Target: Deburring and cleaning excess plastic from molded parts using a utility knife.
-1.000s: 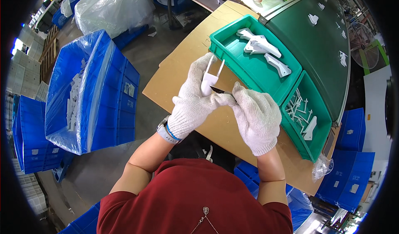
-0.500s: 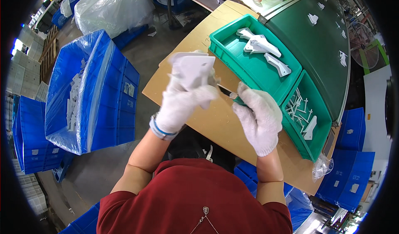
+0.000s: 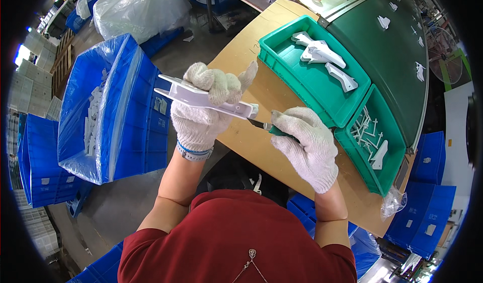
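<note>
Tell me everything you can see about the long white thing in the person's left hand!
The white piece is long, smooth and shiny, and looks like plastic. It's shaped like a channel with raised sides, and its left end splits into two prongs. It's held up in the air, slanting down toward the right. The gloved left hand wraps around its middle, hiding part of it. The tip of a green-handled tool is by its right end; whether they touch, I can't tell.

left head-worn fisheye, facing down, close range
</note>
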Motion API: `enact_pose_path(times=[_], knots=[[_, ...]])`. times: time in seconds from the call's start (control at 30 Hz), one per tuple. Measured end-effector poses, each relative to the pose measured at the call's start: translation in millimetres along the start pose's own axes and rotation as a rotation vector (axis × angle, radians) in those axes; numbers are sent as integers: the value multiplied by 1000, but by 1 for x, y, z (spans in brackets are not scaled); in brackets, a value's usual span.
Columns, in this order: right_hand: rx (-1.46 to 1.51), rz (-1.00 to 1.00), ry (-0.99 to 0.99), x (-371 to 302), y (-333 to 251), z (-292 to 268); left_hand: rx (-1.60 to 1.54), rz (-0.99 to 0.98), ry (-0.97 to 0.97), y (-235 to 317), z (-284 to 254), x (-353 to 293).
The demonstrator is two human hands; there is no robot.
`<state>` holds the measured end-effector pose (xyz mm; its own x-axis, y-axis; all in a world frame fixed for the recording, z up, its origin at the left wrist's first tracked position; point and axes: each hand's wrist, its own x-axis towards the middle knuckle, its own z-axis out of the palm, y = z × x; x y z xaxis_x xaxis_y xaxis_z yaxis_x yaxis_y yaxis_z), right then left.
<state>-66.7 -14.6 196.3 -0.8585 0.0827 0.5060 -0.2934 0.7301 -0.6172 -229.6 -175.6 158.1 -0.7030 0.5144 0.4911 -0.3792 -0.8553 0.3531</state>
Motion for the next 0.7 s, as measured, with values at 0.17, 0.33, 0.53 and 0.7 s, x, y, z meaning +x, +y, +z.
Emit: enact_pose_path(times=[0.17, 0.33, 0.53, 0.7], knots=[[-122, -24, 21, 1, -4, 1, -85, -35, 5, 1, 1, 0], [-160, -14, 66, 3, -2, 5, -61, -84, -28, 3, 0, 2], [-67, -2, 111, 3, 20, 1, -180, -136, -134, -3, 19, 0], [-22, 43, 203, -1, 17, -3, -41, -217, 108, 4, 7, -2]])
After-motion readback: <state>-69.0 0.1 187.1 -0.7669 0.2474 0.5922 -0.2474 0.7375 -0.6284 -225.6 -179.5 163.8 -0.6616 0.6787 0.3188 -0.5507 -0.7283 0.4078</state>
